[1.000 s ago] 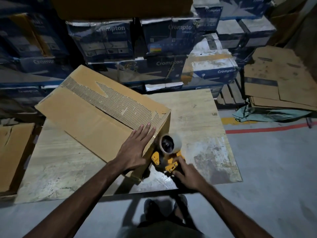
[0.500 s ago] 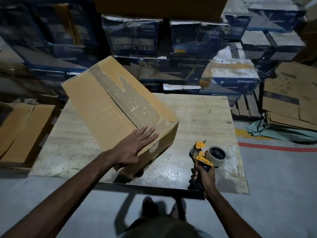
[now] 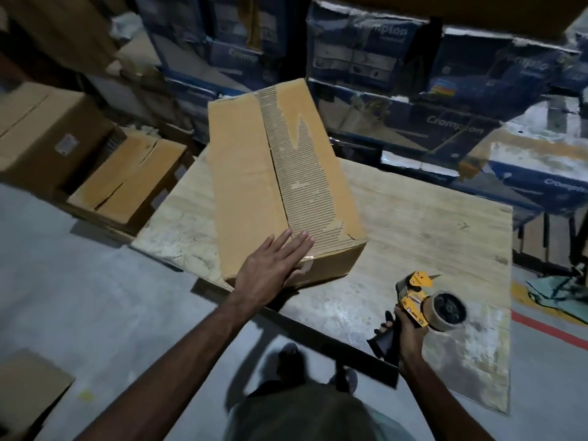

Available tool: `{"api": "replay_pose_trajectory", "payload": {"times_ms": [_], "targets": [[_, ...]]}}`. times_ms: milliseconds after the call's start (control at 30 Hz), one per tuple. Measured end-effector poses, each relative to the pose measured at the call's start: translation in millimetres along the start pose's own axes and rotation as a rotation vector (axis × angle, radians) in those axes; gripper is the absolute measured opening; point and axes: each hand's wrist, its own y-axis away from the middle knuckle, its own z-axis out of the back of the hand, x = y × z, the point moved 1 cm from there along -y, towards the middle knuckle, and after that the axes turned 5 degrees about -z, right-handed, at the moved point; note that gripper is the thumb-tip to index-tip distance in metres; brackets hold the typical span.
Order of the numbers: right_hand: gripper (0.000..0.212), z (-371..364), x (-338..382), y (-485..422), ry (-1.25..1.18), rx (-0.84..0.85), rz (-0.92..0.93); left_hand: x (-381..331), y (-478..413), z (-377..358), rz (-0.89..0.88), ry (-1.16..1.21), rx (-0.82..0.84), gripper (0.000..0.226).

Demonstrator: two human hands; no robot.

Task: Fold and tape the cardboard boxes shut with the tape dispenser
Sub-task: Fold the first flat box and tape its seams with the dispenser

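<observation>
On the cardboard box, at the tabletop's 9 o'clock side, the left hand lies flat, grip open. At 5 o'clock the right hand has its grip curled round the tape dispenser. Blue cartons wall off 12 o'clock.

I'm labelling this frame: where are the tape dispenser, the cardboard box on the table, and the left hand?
tape dispenser (image 3: 411,304): head view, its yellow frame.
cardboard box (image 3: 245,192): head view, top face left of the seam.
left hand (image 3: 270,271): head view, back of the hand.
</observation>
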Motion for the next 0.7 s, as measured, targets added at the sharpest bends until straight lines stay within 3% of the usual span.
{"api": "replay_pose_trajectory", "payload": {"times_ms": [133, 267, 367, 533, 700], "targets": [[0.018, -2, -1, -4, -0.022, -0.002, -0.018, -2, 2, 4, -0.059, -0.101, 0.004, 0.078], [0.046, 8, -4, -21, 0.02, -0.063, 0.032, 6, 3, 0, -0.092, -0.201, -0.012, 0.078], [0.034, 8, -3, -17, 0.017, -0.05, 0.052, 18, 2, -3, -0.082, -0.242, -0.063, 0.087], [0.025, -6, 13, 4, 0.008, -0.148, 0.222, 33, 9, -4, -0.062, -0.299, -0.263, 0.059], [0.013, -26, 19, 41, -0.051, -0.094, 0.26, 23, 7, -9, 0.004, -0.269, -0.319, 0.059]]}}
